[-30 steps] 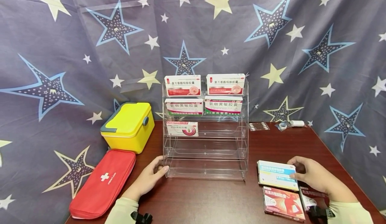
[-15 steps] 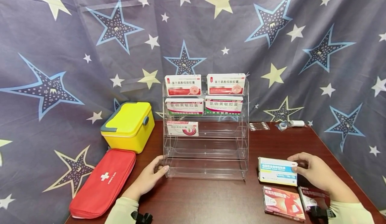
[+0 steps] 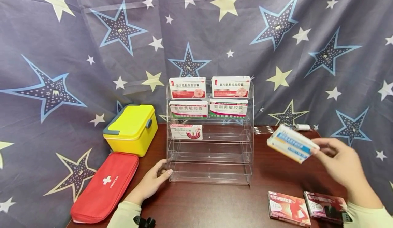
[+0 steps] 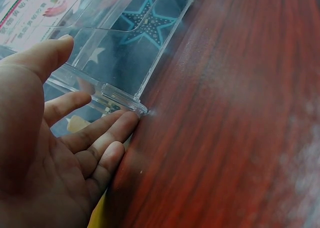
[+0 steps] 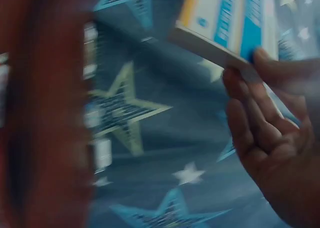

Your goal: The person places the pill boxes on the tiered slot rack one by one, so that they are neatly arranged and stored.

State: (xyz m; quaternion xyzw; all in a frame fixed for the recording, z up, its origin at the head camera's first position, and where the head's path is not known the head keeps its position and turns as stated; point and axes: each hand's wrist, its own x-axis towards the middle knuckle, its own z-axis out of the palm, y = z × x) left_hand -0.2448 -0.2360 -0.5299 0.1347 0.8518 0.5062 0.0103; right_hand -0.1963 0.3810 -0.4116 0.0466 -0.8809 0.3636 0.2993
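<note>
A blue and white medicine box (image 3: 293,143) hangs tilted above the table's right side. My right hand (image 3: 337,163) pinches its right end between thumb and fingers; the right wrist view shows the thumb on the box's printed face (image 5: 227,18). At the lower left corner of a clear tiered display rack (image 3: 210,178), my left hand (image 3: 153,179) rests with relaxed fingers. In the left wrist view the fingertips (image 4: 129,119) lie at the rack's bottom corner. Two boxes each fill the top and second tiers; one white and red box (image 3: 186,132) stands at the third tier's left.
Two red medicine boxes (image 3: 288,208) (image 3: 326,205) lie at the front right of the table. On the left are a yellow case (image 3: 130,129) and a red first-aid pouch (image 3: 105,187). A blister pack (image 3: 263,129) and a white roll (image 3: 303,127) lie at the back right.
My right hand has lifted the blue and white box off the spot behind the red boxes, moving it up and toward the back. My left hand stays at the rack's corner.
</note>
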